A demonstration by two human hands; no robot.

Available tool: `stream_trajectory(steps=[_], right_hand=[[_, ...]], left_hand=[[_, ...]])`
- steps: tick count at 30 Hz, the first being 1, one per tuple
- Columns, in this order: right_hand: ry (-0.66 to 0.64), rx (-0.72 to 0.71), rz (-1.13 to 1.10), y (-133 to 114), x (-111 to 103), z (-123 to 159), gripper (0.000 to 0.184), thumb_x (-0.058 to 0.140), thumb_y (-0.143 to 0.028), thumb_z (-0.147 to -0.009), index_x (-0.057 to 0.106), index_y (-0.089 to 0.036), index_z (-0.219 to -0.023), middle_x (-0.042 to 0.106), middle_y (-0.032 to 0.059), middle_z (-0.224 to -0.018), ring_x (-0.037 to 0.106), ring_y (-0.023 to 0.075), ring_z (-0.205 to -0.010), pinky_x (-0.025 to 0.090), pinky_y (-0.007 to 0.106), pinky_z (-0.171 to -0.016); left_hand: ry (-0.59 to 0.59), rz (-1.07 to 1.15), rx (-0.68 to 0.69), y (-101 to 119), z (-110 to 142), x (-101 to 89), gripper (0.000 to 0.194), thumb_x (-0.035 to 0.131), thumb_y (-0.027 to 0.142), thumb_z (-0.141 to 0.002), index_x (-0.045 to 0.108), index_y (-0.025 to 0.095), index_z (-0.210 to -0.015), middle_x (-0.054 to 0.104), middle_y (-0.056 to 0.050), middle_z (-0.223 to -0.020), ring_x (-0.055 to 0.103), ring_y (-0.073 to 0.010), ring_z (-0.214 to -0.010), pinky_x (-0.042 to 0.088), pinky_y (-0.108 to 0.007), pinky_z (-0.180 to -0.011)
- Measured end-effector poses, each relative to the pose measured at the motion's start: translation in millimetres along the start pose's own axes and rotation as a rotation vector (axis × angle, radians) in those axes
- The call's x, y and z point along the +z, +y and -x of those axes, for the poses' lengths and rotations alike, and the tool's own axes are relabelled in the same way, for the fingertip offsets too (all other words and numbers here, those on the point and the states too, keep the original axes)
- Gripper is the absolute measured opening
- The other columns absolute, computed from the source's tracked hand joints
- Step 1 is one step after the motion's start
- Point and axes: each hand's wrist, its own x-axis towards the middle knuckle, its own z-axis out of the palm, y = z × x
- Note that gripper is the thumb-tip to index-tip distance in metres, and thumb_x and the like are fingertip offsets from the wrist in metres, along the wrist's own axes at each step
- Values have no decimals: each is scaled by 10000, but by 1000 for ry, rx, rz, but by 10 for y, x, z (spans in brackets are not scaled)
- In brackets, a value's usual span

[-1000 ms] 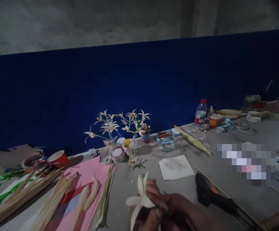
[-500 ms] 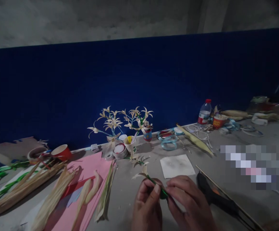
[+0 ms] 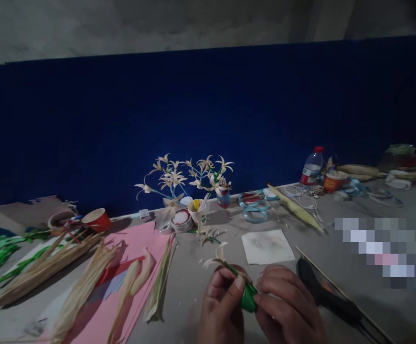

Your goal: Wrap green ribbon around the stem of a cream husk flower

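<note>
Low in the middle of the view, my left hand [image 3: 225,298] pinches the green stem of a pale handmade flower [image 3: 219,255], whose petals point up and to the left. A piece of green tape or ribbon [image 3: 249,298] stretches between my two hands. My right hand [image 3: 288,303] is closed with its fingertips on the far end of that green piece. Just beyond my hands lies another pale flower [image 3: 208,234] on the table. A white paper square [image 3: 268,246] is on the table past my right hand.
A black glue gun [image 3: 325,294] and a thin stick lie close to my right hand. Dried corn husks [image 3: 82,286] and pink paper [image 3: 132,286] cover the left. Finished flowers [image 3: 174,179] stand at the back by a blue panel [image 3: 193,110]. A water bottle [image 3: 311,167] stands back right.
The green piece between my hands shows wider now, and my right hand has turned slightly. The whole view has shifted a little; my left hand keeps its pinch on the stem.
</note>
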Motion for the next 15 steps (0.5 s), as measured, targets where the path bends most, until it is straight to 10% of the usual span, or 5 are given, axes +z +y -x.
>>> stream_trajectory(steps=[15], right_hand=[[9, 208, -178, -108, -70, 69, 310, 594, -7, -773, 607, -209, -1008, 655, 65, -869, 652, 218, -831, 589, 371, -712]], left_hand=[[184, -215, 146, 102, 172, 120, 305, 947, 331, -457, 775, 177, -656, 762, -49, -709, 694, -185, -697, 555, -226, -658]])
